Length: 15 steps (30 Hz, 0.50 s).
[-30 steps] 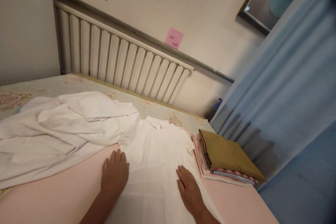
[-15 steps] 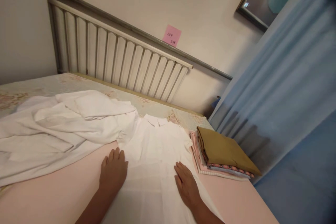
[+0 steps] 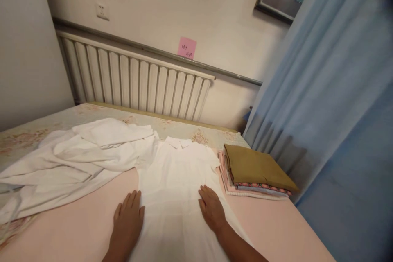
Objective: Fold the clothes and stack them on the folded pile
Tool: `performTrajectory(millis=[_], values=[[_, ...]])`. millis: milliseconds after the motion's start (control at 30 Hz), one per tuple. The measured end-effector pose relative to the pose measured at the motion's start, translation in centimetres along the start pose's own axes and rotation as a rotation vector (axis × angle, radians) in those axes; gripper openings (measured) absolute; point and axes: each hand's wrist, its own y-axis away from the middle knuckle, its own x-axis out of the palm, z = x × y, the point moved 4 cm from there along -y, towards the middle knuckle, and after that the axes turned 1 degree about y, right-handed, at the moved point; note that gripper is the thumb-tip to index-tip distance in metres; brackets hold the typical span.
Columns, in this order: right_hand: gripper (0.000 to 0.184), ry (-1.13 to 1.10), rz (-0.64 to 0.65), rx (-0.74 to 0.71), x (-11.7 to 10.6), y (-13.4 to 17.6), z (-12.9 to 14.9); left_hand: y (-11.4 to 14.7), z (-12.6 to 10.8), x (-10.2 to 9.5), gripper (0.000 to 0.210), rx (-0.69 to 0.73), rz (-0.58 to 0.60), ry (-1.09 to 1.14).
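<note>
A white collared short-sleeved shirt [image 3: 176, 188] lies spread flat on a pink sheet [image 3: 76, 231], its collar at the far end. At the shirt's left edge rests my left hand [image 3: 127, 217], fingers stretched forward, partly over the pink sheet. My right hand [image 3: 211, 208] lies on the right part of the shirt, palm down with its fingers extended. Neither hand grips anything. The shirt's lower end runs out of the bottom of the view between my forearms.
Crumpled white cloth [image 3: 92, 155] lies on the left, touching the shirt's sleeve. A stack of folded clothes [image 3: 256, 168], mustard-brown on top, stands to the right beside a blue curtain [image 3: 307, 90]. Beyond the bed's floral cover [image 3: 37, 139] is a radiator [image 3: 138, 82].
The camera view has tilted and shifted, so the wall and radiator sit lower and more level. My hands keep flat at the shirt's two sides, a little nearer me relative to the collar.
</note>
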Motion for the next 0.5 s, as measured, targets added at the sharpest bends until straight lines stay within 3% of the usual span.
performTrajectory(millis=[200, 367, 500], values=[[0.034, -0.109, 0.056, 0.049, -1.7, 1.6, -2.0, 3.6, 1.9, -0.1, 0.052, 0.096, -0.056, 0.103], [0.034, -0.081, 0.068, 0.412, -6.7, 5.1, -6.3, 6.2, 3.8, 0.0, 0.047, 0.106, -0.146, 0.201], [0.026, -0.078, 0.197, 0.699, -9.3, 8.4, -8.5, 7.9, 3.9, -0.5, 0.045, 0.039, -0.109, 0.243]])
